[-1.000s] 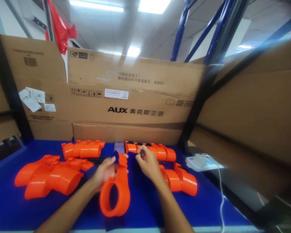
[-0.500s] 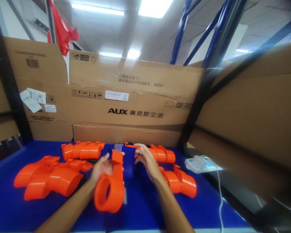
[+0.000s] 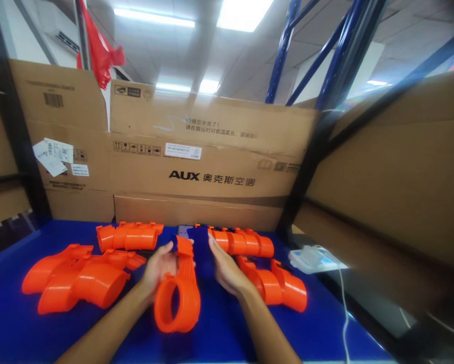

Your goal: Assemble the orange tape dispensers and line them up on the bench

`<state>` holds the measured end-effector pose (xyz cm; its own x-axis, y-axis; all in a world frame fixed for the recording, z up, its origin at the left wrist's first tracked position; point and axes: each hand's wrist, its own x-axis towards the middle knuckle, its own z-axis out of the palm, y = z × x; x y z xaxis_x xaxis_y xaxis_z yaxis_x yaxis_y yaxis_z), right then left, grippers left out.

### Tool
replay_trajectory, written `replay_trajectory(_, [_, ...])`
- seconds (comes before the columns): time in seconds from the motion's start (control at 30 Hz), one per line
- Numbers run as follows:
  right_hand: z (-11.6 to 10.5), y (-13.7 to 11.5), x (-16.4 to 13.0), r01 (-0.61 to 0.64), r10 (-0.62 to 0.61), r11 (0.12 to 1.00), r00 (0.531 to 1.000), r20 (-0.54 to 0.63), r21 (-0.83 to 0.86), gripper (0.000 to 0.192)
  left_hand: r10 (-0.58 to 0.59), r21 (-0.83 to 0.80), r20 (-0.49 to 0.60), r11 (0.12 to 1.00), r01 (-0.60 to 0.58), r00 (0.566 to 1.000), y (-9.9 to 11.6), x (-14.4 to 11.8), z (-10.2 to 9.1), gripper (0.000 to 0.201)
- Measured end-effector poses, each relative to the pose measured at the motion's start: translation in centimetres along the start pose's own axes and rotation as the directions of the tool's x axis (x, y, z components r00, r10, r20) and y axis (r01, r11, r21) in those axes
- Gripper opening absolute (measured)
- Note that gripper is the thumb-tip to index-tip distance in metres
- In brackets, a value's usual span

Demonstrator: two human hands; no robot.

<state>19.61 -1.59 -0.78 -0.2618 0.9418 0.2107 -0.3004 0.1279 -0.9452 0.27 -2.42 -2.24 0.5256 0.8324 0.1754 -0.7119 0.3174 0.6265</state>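
My left hand (image 3: 159, 265) is closed around the upper, strap-like part of an orange plastic piece with a round ring (image 3: 177, 306) at its lower end. The ring hangs down with its opening turned toward me. Just right of its upper end is a dark blue flat piece (image 3: 200, 247), whose material I cannot make out. My right hand (image 3: 227, 268) is closed on the right edge of that blue piece, with the fingertips partly hidden behind it. A bit of blue also shows at the tips of my left hand.
Several orange tube-shaped parts lie on the blue table surface (image 3: 219, 333): left group (image 3: 83, 280), back left row (image 3: 130, 236), back right row (image 3: 250, 242), right pair (image 3: 283, 285). A phone (image 3: 184, 231) lies behind my hands. A white box (image 3: 314, 259) with a cable sits right. Cardboard (image 3: 212, 202) walls the back.
My right hand has turned and come lower, now gripping the blue piece's edge with its fingers straighter. The orange piece has swung slightly right, its ring facing me more.
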Motion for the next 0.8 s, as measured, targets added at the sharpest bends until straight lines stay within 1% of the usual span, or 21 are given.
replay_trajectory(0.07, [-0.2,0.2,0.2,0.028,-0.030,0.998,0.999,-0.031,-0.057,0.050,-0.012,-0.005,-0.018,1.000,0.012,1.000,-0.2,-0.1,-0.1,0.054])
replay_trajectory(0.17, [-0.2,-0.1,0.3,0.110,-0.118,0.979,0.992,-0.042,-0.170,0.047,-0.026,0.018,-0.052,0.999,0.027,0.998,-0.4,-0.3,0.1,0.047])
replay_trajectory(0.2, [-0.1,-0.3,0.4,0.135,-0.146,0.970,0.989,-0.039,-0.202,0.045,-0.003,0.033,-0.066,0.999,0.005,0.998,-0.5,-0.4,0.2,0.044])
replay_trajectory(0.27, [0.0,-0.9,0.3,0.182,-0.197,0.950,0.980,-0.033,-0.252,0.041,0.093,0.072,-0.086,0.994,-0.087,0.992,-0.6,-0.5,0.6,0.040])
replay_trajectory(0.37, [-0.3,-1.7,0.1,0.276,-0.305,0.901,0.952,-0.038,-0.334,0.036,0.285,0.148,-0.093,0.951,-0.270,0.954,-0.7,-0.4,1.1,0.040])
replay_trajectory(0.43, [-0.8,-2.1,0.0,0.333,-0.374,0.857,0.927,-0.030,-0.394,0.034,0.381,0.211,-0.103,0.911,-0.354,0.919,-0.7,-0.2,1.1,0.037])
replay_trajectory(0.5, [-1.2,-2.3,-0.1,0.370,-0.412,0.819,0.911,-0.002,-0.438,0.033,0.461,0.284,-0.121,0.865,-0.414,0.879,-0.8,0.0,1.0,0.036])
replay_trajectory(0.57, [-1.5,-2.3,-0.2,0.404,-0.439,0.791,0.898,0.034,-0.459,0.032,0.525,0.369,-0.136,0.814,-0.448,0.840,-0.8,0.1,0.9,0.041])
replay_trajectory(0.63, [-1.7,-2.4,-0.2,0.439,-0.461,0.763,0.884,0.076,-0.474,0.031,0.563,0.453,-0.132,0.767,-0.456,0.816,-0.8,0.2,0.8,0.048])
replay_trajectory(0.7, [-1.5,-2.5,-0.3,0.465,-0.479,0.731,0.871,0.111,-0.499,0.031,0.575,0.514,-0.117,0.733,-0.446,0.810,-0.8,0.3,0.8,0.055])
replay_trajectory(0.8, [-1.3,-2.7,-0.4,0.487,-0.498,0.683,0.856,0.141,-0.544,0.030,0.585,0.560,-0.098,0.701,-0.441,0.805,-0.8,0.3,0.7,0.062])
